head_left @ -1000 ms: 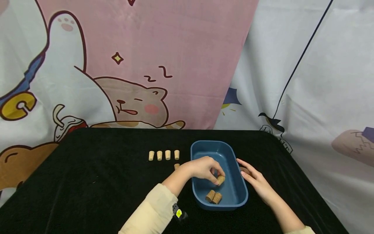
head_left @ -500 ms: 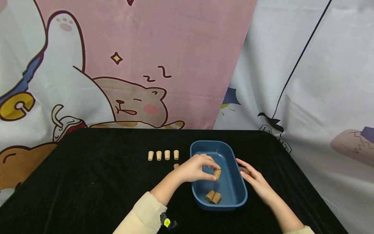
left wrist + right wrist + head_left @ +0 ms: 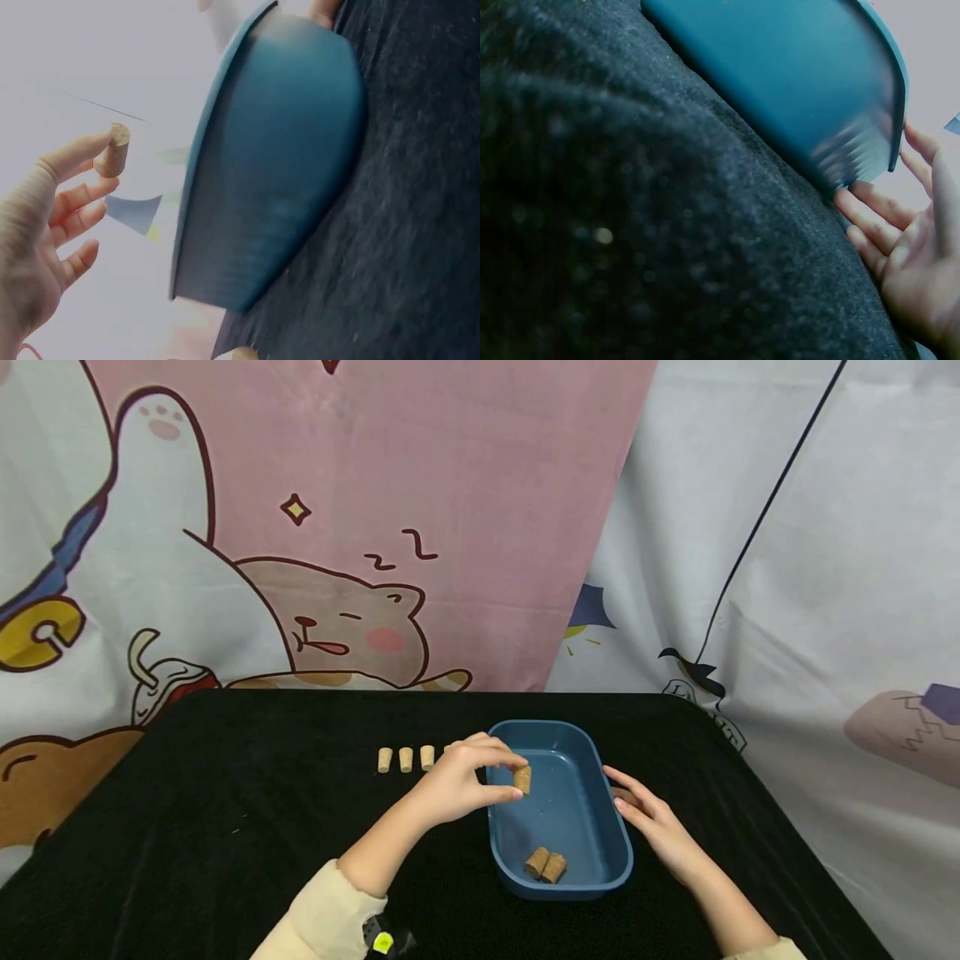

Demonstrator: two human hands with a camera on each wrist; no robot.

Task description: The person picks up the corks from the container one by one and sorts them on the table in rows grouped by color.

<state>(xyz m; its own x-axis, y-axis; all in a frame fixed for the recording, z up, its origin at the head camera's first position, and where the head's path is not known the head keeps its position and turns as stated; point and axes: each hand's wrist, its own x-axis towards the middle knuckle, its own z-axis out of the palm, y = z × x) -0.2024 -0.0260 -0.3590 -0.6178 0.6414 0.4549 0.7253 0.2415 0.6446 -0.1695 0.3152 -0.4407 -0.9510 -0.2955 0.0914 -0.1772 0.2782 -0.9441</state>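
Between thumb and fingertips, my left hand (image 3: 453, 781) pinches a cork (image 3: 522, 780) above the left rim of a blue plastic tub (image 3: 577, 806). The left wrist view shows this cork (image 3: 112, 151) held clear of the tub's outer wall (image 3: 277, 142). Two more corks (image 3: 545, 865) lie side by side inside the tub, at its near end. My right hand (image 3: 663, 831) rests with extended fingers against the tub's right side. In the right wrist view its fingertips (image 3: 847, 201) touch the tub's outer wall (image 3: 802, 75) low down and near the rim.
Left of the tub, a row of pale corks (image 3: 406, 760) stands on the black cloth (image 3: 247, 827), its right end hidden behind my left hand. A printed cartoon curtain (image 3: 480, 527) hangs behind the table's far edge.
My left hand has lifted the cork from inside the tub and carried it left to the tub's left rim. The right hand and the two corks in the tub have stayed put.
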